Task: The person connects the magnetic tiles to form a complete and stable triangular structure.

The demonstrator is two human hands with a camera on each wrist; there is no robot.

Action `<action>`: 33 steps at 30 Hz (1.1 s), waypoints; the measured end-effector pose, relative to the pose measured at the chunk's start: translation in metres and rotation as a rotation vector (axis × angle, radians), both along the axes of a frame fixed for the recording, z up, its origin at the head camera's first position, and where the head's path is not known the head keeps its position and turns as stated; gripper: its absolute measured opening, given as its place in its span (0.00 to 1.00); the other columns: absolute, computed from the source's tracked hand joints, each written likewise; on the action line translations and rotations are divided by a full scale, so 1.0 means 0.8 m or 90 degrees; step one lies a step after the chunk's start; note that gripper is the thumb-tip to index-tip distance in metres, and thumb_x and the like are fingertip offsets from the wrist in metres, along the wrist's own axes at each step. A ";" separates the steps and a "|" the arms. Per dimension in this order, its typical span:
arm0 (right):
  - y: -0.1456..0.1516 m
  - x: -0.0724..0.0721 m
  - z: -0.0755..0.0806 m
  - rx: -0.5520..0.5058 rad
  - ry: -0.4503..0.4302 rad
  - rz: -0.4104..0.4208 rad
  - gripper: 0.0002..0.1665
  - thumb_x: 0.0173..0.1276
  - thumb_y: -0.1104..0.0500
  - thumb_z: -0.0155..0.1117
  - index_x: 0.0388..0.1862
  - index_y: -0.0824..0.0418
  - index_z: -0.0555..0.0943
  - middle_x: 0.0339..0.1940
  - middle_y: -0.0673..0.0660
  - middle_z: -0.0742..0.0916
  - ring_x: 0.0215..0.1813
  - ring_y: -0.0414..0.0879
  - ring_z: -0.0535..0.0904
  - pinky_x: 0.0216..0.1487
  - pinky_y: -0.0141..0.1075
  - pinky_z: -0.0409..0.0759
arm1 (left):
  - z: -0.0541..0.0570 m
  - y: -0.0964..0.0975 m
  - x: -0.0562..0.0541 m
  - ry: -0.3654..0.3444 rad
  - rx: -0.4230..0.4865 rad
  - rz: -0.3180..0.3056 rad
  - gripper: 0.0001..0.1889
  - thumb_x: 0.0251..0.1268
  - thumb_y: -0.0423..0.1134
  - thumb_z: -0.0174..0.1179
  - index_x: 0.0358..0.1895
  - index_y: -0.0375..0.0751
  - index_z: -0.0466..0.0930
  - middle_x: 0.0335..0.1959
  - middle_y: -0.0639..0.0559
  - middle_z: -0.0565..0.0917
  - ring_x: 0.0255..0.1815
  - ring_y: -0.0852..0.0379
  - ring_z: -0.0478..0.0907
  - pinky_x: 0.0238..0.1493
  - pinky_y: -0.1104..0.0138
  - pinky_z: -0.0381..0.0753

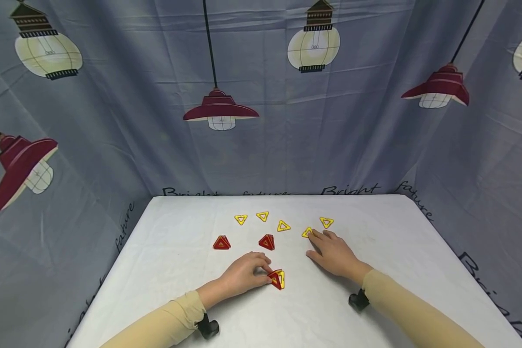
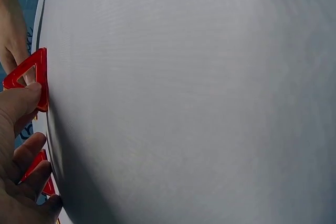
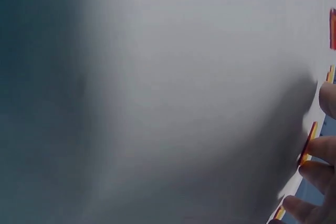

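Note:
My left hand [image 1: 245,273] pinches a red triangular tile [image 1: 275,279] between thumb and fingers, low over the near middle of the white table. A yellow triangular tile [image 1: 282,278] stands against the red one, leaning to form a partial pyramid. In the left wrist view the thumb presses the red tile's frame [image 2: 41,80]. Farther right, my right hand [image 1: 334,253] reaches forward with its fingers extended, fingertips on a flat yellow triangular tile [image 1: 307,232]. Its thumb stays apart from that tile. In the right wrist view, two fingertips meet the tile's edge [image 3: 308,142].
Two red pyramids, a left one [image 1: 221,242] and a middle one [image 1: 267,242], stand beyond my left hand. Several yellow triangles lie flat toward the back, including a far right one [image 1: 326,222]. A grey printed curtain [image 1: 265,159] hangs behind the white table [image 1: 178,212].

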State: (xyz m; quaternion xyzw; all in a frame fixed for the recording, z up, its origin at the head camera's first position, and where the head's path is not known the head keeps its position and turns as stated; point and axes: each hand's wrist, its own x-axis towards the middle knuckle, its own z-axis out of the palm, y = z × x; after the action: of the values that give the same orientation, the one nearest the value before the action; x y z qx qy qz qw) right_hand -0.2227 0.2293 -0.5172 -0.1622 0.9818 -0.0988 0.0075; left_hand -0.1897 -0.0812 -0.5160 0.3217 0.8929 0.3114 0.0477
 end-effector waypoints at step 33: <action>-0.024 0.124 0.023 0.007 -0.117 0.067 0.47 0.69 0.30 0.62 0.77 0.57 0.70 0.78 0.58 0.70 0.78 0.62 0.60 0.70 0.60 0.66 | -0.001 0.001 0.000 0.002 0.003 0.001 0.05 0.64 0.45 0.73 0.41 0.53 0.90 0.55 0.59 0.83 0.60 0.60 0.77 0.62 0.63 0.75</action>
State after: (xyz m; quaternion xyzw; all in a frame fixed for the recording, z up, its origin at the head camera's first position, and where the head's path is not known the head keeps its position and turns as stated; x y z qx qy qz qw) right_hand -0.1235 0.2102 -0.4985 -0.2041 0.9675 -0.1074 0.1035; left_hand -0.1896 -0.0804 -0.5169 0.3214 0.8926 0.3131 0.0448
